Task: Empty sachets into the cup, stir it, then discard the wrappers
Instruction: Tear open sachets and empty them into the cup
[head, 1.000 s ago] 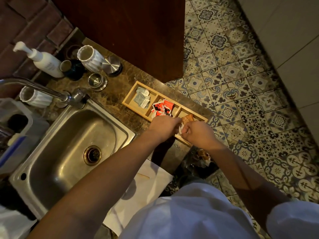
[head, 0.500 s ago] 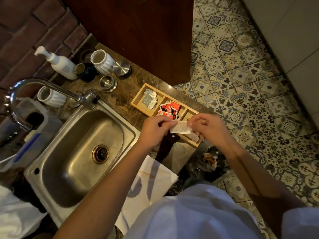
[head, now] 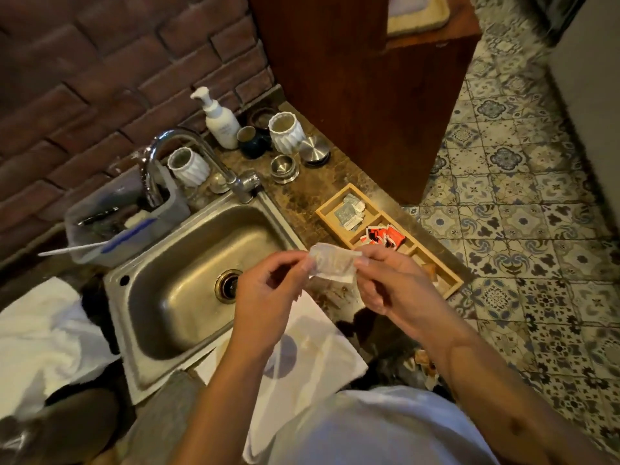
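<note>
A pale sachet (head: pixel 333 266) is held up over the counter edge between both hands. My left hand (head: pixel 268 290) pinches its left end and my right hand (head: pixel 389 280) pinches its right end. Behind them on the counter lies a wooden sachet tray (head: pixel 327 209) with grey sachets (head: pixel 349 214) in its far compartment and red sachets (head: pixel 382 237) in the middle one. Two white ribbed cups stand farther back, one (head: pixel 285 132) by the steel lids and another (head: pixel 188 166) behind the tap. A dark bin with wrappers (head: pixel 416 364) sits on the floor below my right forearm.
A steel sink (head: pixel 188 283) with a curved tap (head: pixel 161 162) fills the left. A soap pump bottle (head: pixel 218 119), a dark mug (head: pixel 251 142) and steel lids (head: pixel 285 166) stand at the back. A white cloth (head: pixel 322 344) lies on the counter's front; a wooden cabinet (head: pixel 362 78) rises behind.
Both hands lifted a pale sachet out of the tray's near compartment and drew it toward me, up over the counter edge. My head view tilted up, showing more of the wall.
</note>
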Motion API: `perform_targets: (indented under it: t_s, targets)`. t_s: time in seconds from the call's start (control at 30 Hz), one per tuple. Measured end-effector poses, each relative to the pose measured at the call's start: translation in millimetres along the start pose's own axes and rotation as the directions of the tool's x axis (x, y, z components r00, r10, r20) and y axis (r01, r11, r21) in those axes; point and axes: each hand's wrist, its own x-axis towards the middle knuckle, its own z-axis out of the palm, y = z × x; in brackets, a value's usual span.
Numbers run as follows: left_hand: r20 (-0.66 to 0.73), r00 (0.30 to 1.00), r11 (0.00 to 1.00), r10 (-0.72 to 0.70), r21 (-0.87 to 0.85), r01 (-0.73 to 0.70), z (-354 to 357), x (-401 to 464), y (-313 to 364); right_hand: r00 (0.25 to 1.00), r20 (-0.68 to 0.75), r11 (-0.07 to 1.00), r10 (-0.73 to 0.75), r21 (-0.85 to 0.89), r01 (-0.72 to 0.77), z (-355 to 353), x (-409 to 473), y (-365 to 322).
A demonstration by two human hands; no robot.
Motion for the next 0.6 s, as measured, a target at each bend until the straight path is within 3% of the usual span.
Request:
perform_targets:
  t_s: [0.17, 0.43, 0.5, 0.6]
  targets:
    - [-0.167, 0.977, 0.981, -0.132, -0.166, 0.103, -21.5, -27.9, -8.1, 1.000, 0.019, 0.935, -0.004, -0.354, 0.011, 35.9, -3.4, 0.2]
    - [-0.184, 0.947, 0.952, -0.262, -0.213, 0.221, -65.5, -82.4, -32.0, 0.987, 0.124, 0.776, -0.106, -0.611, 0.160, 91.7, 1.2, 5.9]
    - [-0.258, 0.938, 0.964, -0.231, -0.193, 0.184, -82.6, -86.8, -35.4, 0.977, 0.184, 0.720, -0.110, -0.663, 0.205, 105.8, 2.0, 10.4]
    - [-0.304, 0.950, 0.997, -0.071, -0.041, 0.061, -107.6, -86.9, -38.2, 0.955, 0.282, 0.588, -0.091, -0.759, 0.279, 126.4, 2.5, 18.9]
